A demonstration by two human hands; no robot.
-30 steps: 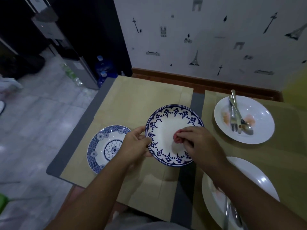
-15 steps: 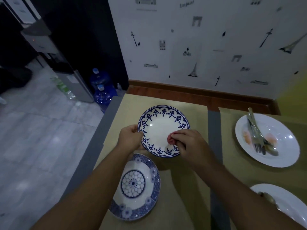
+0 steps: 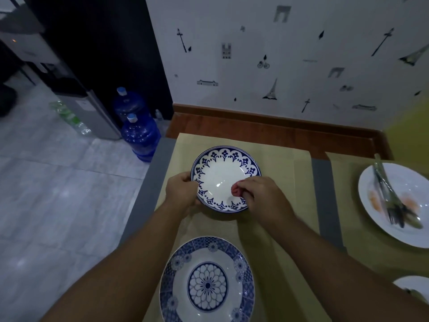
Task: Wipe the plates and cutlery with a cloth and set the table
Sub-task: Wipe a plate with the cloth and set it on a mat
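Observation:
A white plate with a blue patterned rim (image 3: pixel 222 170) is at the middle of the tan placemat (image 3: pixel 274 163). My left hand (image 3: pixel 182 191) grips its left edge. My right hand (image 3: pixel 262 197) is closed on a small red cloth (image 3: pixel 236 189) and presses it against the plate's lower right inside. Whether the plate rests on the mat or is lifted slightly, I cannot tell. A second plate with a blue flower centre (image 3: pixel 206 282) lies on the mat nearer to me, between my forearms.
At the right a white plate (image 3: pixel 394 182) holds a fork and spoon (image 3: pixel 390 201) and orange smears. Another white plate (image 3: pixel 415 287) peeks in at the lower right. Two blue water jugs (image 3: pixel 139 133) and a dispenser (image 3: pixel 76 98) stand on the floor left of the table.
My view has swung left and up. The rim-patterned plate has travelled away from me towards the wall, held by both hands; the flower plate now lies nearer to me, below it.

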